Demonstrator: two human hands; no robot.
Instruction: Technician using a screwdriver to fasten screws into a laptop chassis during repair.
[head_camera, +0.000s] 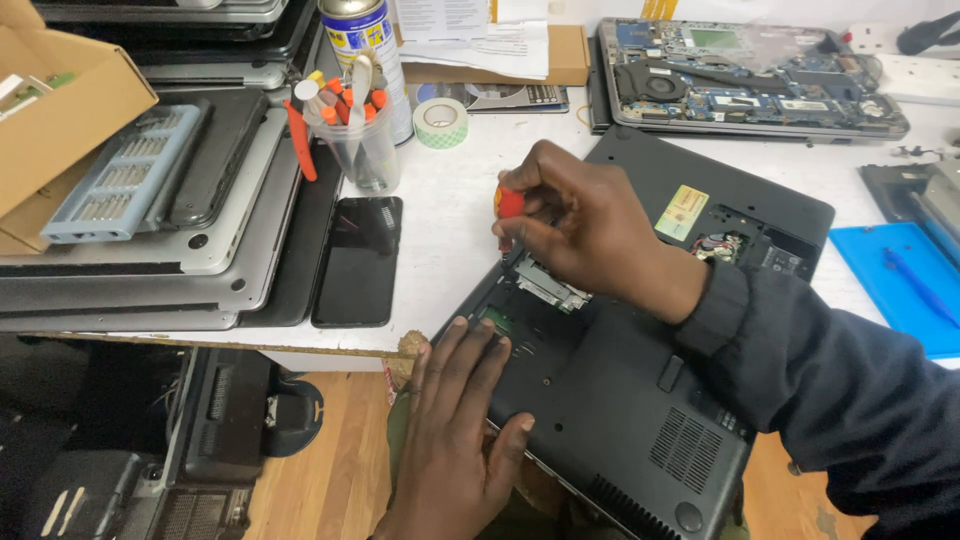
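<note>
Item in hand: black laptop (640, 400), turned underside up, lying at an angle on the near right of the white bench (450, 230) with its near corner overhanging the edge. A service panel is off, leaving an open bay (535, 300) with a metal drive bracket and a green board showing. Right hand (580, 225): fingers closed tight around a red-handled screwdriver (508, 205), held upright with its tip down in the bay; the tip itself is hidden by the fingers. Left hand (455, 420): flat and spread, holding nothing, palm pressed on the laptop's near edge to steady it. Step, as judged: working a screw at the drive bracket. The next move would call for a tip seated square, downward pressure kept on, and the flat hand stopping the case from sliding off the edge. Containers: clear plastic cup (360, 140), far centre-left, holding orange-capped tools, metal tweezers and red-handled pliers leaning at its side; grey-blue bit case (125, 175), left, rows of bits seated, resting on a stack of closed laptops (180, 260); cardboard box (60, 100), far left, contents mostly hidden. Other items: dark phone (358, 260) face up beside the stack; tape roll (440, 122); spray can (365, 40); opened laptop (750, 75) with bare board and fan, far right; blue mat (900, 285), right edge.
</note>
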